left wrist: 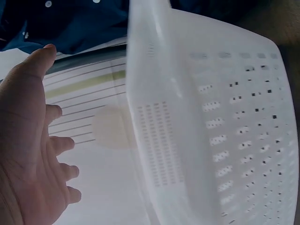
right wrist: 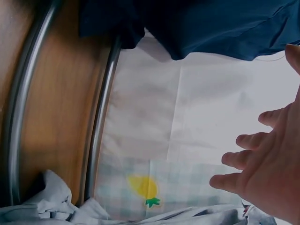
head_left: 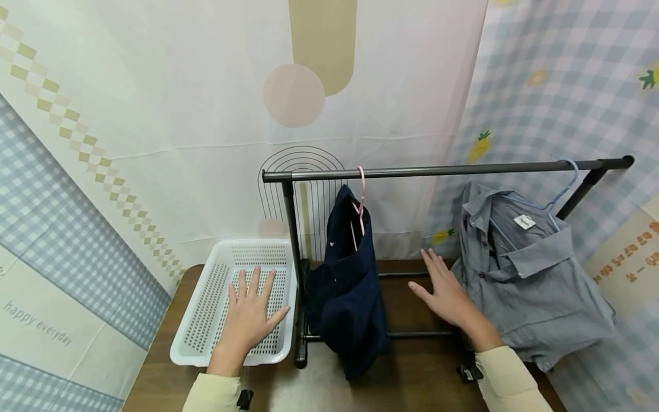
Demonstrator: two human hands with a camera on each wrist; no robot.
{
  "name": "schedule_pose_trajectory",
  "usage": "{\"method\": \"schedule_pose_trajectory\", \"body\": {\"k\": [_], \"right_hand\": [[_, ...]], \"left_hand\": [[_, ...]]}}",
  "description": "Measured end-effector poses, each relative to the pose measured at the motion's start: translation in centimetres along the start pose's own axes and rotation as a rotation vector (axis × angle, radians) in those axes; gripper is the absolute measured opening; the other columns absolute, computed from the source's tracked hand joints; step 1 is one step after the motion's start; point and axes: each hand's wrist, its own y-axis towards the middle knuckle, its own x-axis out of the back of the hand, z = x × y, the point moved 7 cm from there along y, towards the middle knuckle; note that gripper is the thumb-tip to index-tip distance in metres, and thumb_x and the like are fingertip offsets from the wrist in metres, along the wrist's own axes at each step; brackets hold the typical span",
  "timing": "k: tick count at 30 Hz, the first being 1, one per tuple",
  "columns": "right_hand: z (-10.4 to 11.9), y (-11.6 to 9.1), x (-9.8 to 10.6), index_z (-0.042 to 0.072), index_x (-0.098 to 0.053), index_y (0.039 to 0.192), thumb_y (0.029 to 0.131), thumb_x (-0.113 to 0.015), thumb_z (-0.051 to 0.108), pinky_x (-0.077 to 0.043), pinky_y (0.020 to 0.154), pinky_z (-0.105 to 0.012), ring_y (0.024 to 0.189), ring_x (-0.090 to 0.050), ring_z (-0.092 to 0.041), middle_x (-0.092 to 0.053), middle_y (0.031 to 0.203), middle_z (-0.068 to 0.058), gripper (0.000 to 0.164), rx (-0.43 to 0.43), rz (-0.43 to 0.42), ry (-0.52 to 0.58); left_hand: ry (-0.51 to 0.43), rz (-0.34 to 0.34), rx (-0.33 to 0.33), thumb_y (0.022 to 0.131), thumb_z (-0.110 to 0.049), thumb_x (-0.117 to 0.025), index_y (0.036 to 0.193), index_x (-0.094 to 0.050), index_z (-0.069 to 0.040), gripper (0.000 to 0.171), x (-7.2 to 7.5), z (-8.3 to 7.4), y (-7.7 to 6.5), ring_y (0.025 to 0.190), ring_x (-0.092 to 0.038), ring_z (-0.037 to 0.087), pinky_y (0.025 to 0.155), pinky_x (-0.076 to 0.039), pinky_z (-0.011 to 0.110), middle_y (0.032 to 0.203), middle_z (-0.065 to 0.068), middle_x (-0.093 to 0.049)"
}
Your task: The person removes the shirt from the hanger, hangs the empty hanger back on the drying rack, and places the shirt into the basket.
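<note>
My left hand (head_left: 249,317) is spread with straight fingers above the white plastic basket (head_left: 206,297), and nothing is in its grasp. The left wrist view shows that hand (left wrist: 33,145) beside the basket's perforated wall (left wrist: 243,140). My right hand (head_left: 448,294), fingers extended and empty, hovers between two hung garments. To its left a navy garment (head_left: 355,297) hangs on a pink hanger (head_left: 362,194). On its right side a grey collared shirt (head_left: 540,303) hangs from a blue hanger (head_left: 568,183). In the right wrist view, the navy cloth (right wrist: 225,28) lies above the hand (right wrist: 267,154).
A black metal garment rack (head_left: 443,170) stands on the brown wooden table (head_left: 422,372), its lower bars crossing behind the navy garment. The basket is left of the rack's left post (head_left: 292,229). Patterned curtains (head_left: 206,114) surround the table.
</note>
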Motion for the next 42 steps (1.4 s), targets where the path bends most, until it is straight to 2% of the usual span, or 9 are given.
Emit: {"method": "schedule_pose_trajectory", "body": {"k": [9, 15, 22, 27, 30, 35, 38, 42], "right_hand": [[1.4, -0.3, 0.9, 0.021, 0.001, 0.168, 0.105, -0.050, 0.058, -0.028, 0.112, -0.076, 0.153, -0.018, -0.053, -0.003, 0.173, -0.019, 0.089, 0.028, 0.028, 0.083], [2.6, -0.4, 1.5, 0.023, -0.001, 0.168, 0.106, -0.050, 0.054, -0.025, 0.115, -0.074, 0.155, -0.018, -0.051, -0.007, 0.174, -0.018, 0.085, 0.063, 0.035, 0.133], [4.7, -0.6, 2.1, 0.024, -0.002, 0.168, 0.110, -0.047, 0.045, -0.026, 0.114, -0.074, 0.154, -0.021, -0.050, -0.013, 0.172, -0.019, 0.076, 0.107, 0.058, 0.262], [6.5, -0.7, 2.3, 0.018, -0.003, 0.168, 0.112, -0.045, 0.037, -0.033, 0.113, -0.071, 0.151, -0.030, -0.049, -0.018, 0.170, -0.023, 0.073, 0.151, 0.105, 0.369], [7.4, -0.7, 2.1, 0.015, -0.004, 0.167, 0.112, -0.044, 0.034, -0.034, 0.113, -0.069, 0.151, -0.030, -0.049, -0.018, 0.170, -0.023, 0.070, 0.167, 0.150, 0.458], [8.8, -0.5, 1.9, 0.011, -0.003, 0.167, 0.113, -0.040, 0.035, -0.032, 0.116, -0.068, 0.152, -0.027, -0.050, -0.015, 0.170, -0.023, 0.070, 0.152, 0.226, 0.586], [9.6, -0.3, 1.8, 0.009, -0.002, 0.167, 0.113, -0.039, 0.036, -0.027, 0.118, -0.068, 0.154, -0.022, -0.050, -0.015, 0.170, -0.024, 0.071, 0.140, 0.262, 0.626], [10.6, -0.2, 1.3, 0.006, -0.001, 0.166, 0.112, -0.039, 0.040, -0.028, 0.119, -0.068, 0.156, -0.018, -0.048, -0.013, 0.171, -0.024, 0.074, 0.096, 0.329, 0.687]], "left_hand": [[-0.044, -0.019, -0.016, 0.092, -0.065, -0.064, 0.163, -0.035, -0.017, 0.090, 1.3, -1.1, 0.2, 0.154, -0.014, 0.055, 0.118, -0.017, 0.077, 0.170, 0.021, -0.020], [-0.070, -0.013, -0.021, 0.094, -0.064, -0.064, 0.163, -0.033, -0.018, 0.089, 2.3, -1.7, 0.4, 0.154, -0.015, 0.055, 0.117, -0.017, 0.077, 0.170, 0.021, -0.020], [-0.116, 0.027, -0.012, 0.096, -0.066, -0.059, 0.166, -0.025, -0.018, 0.091, 3.7, -2.8, 0.6, 0.155, -0.014, 0.054, 0.119, -0.017, 0.075, 0.172, 0.021, -0.015], [-0.117, 0.009, -0.035, 0.097, -0.065, -0.058, 0.166, -0.025, -0.017, 0.091, 5.0, -3.6, 0.6, 0.154, -0.019, 0.053, 0.119, -0.021, 0.073, 0.171, 0.021, -0.018], [-0.123, -0.008, -0.053, 0.097, -0.064, -0.058, 0.166, -0.024, -0.016, 0.091, 5.8, -4.1, 0.7, 0.154, -0.022, 0.052, 0.119, -0.023, 0.072, 0.171, 0.021, -0.019], [-0.130, -0.030, -0.089, 0.098, -0.063, -0.058, 0.166, -0.023, -0.015, 0.091, 6.9, -4.8, 0.9, 0.153, -0.027, 0.050, 0.119, -0.028, 0.069, 0.171, 0.020, -0.020], [-0.133, -0.046, -0.118, 0.099, -0.063, -0.057, 0.166, -0.023, -0.015, 0.090, 7.4, -5.4, 1.0, 0.151, -0.030, 0.049, 0.118, -0.030, 0.068, 0.170, 0.021, -0.021], [-0.138, -0.063, -0.150, 0.099, -0.061, -0.057, 0.166, -0.023, -0.014, 0.088, 8.1, -6.0, 1.2, 0.150, -0.033, 0.048, 0.119, -0.032, 0.065, 0.170, 0.021, -0.023]]}}
